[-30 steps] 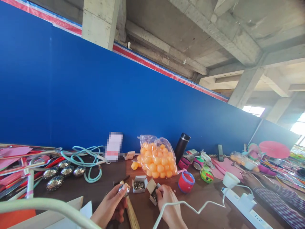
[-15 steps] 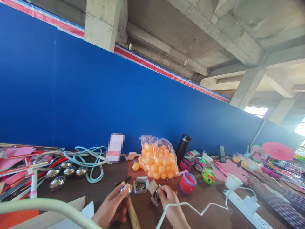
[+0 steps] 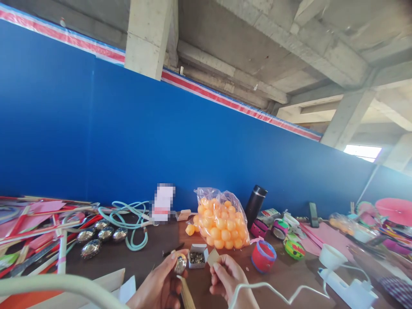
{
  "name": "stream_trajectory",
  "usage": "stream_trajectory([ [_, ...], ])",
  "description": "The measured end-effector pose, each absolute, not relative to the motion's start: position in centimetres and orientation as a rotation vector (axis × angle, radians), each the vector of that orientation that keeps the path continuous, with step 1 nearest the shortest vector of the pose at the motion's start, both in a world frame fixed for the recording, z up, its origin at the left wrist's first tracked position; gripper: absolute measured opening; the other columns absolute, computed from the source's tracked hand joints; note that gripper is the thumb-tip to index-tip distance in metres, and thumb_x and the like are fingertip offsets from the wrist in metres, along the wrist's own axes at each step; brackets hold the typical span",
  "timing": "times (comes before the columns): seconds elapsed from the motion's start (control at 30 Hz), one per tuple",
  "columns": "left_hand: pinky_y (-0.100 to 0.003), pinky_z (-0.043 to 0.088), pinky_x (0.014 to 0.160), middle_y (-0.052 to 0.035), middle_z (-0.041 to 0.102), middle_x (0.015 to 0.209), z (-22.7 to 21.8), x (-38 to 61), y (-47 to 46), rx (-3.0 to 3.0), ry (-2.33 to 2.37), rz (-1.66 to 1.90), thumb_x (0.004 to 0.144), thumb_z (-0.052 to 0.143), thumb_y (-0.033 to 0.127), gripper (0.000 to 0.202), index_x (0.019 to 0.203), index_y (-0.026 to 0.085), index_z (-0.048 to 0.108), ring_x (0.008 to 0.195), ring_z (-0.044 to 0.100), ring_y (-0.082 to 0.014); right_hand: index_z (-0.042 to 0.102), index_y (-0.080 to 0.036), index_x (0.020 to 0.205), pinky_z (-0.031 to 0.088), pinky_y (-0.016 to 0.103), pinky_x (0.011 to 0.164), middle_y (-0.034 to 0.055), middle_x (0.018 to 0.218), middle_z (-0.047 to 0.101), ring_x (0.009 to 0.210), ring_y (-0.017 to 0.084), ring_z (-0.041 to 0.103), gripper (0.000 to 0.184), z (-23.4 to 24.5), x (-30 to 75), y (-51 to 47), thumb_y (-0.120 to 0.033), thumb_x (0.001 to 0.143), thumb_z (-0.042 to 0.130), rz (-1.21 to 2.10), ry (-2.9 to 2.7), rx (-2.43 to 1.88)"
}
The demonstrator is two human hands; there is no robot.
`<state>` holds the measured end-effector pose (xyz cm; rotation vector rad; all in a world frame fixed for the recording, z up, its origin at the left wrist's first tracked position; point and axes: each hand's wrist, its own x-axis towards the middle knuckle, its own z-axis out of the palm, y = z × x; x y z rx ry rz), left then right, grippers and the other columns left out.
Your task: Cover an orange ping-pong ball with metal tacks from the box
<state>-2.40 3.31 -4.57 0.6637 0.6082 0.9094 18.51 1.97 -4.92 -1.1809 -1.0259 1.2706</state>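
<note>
My left hand [image 3: 161,283] is closed round a small ball [image 3: 180,265] studded with shiny metal tacks, tilted toward the middle. My right hand [image 3: 230,279] has its fingers pinched together close to the upright flap of a small cardboard box [image 3: 213,257]. The fingers hide most of that box and whatever they pinch. Just beyond, between my hands, an open white box [image 3: 197,256] holds many metal tacks. A hammer lies under my left hand, its wooden handle [image 3: 186,295] pointing toward me.
Several tack-covered balls [image 3: 91,249] lie left beside a pale blue cord [image 3: 137,242]. Behind the boxes stands a clear bag of orange balls [image 3: 222,225]. A black bottle [image 3: 255,204], a red-and-blue cup [image 3: 264,256] and a power strip [image 3: 346,287] are right. A white cable crosses the foreground.
My right hand has moved left and now covers the small box whose contents showed before. My left hand still holds the ball, now turned to show more tacks. The view has shifted slightly.
</note>
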Motion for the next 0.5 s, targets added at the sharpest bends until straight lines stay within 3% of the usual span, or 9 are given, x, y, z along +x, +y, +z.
stream_trajectory([
  [0.17,-0.021,0.049,0.035,0.0005,0.059,0.078,-5.2,-2.2,3.5,0.718,0.617,0.877,0.075,0.066,0.052,0.064,0.128,0.023,0.043,0.053,0.054,-0.0112,0.054,-0.017,0.072,0.05,0.019,0.042,-0.0047,0.055,0.061,0.042,0.005,0.054,0.05,-4.7,17.6,1.9,-0.059,0.059,0.076,1.261,-1.034,-1.174],
  [0.27,-0.02,0.048,0.036,0.0031,0.057,0.065,-5.9,-1.8,3.8,0.863,0.721,0.907,0.067,0.07,0.059,0.072,0.124,0.02,0.048,0.048,0.053,-0.0111,0.053,-0.018,0.073,0.05,0.02,0.04,-0.0031,0.065,0.062,0.045,0.007,0.056,0.046,-4.9,17.5,2.0,-0.056,0.062,0.075,1.246,-1.088,-1.207],
  [0.37,-0.019,0.045,0.036,0.007,0.051,0.049,-6.3,-1.4,3.9,1.12,0.896,0.959,0.065,0.066,0.067,0.071,0.114,0.018,0.055,0.04,0.05,-0.0105,0.051,-0.018,0.074,0.043,0.017,0.036,-0.0035,0.065,0.06,0.045,0.007,0.054,0.029,-5.4,18.1,2.3,-0.044,0.071,0.065,1.083,-1.205,-1.368],
  [0.5,-0.019,0.044,0.037,0.006,0.053,0.052,-6.3,-1.4,3.7,1.374,1.048,0.98,0.069,0.062,0.064,0.056,0.103,0.019,0.06,0.042,0.053,-0.0114,0.052,-0.018,0.07,0.028,0.014,0.033,-0.0059,0.054,0.055,0.038,0.005,0.045,0.008,-5.8,19.4,2.7,-0.025,0.074,0.054,0.811,-1.318,-1.551],
])
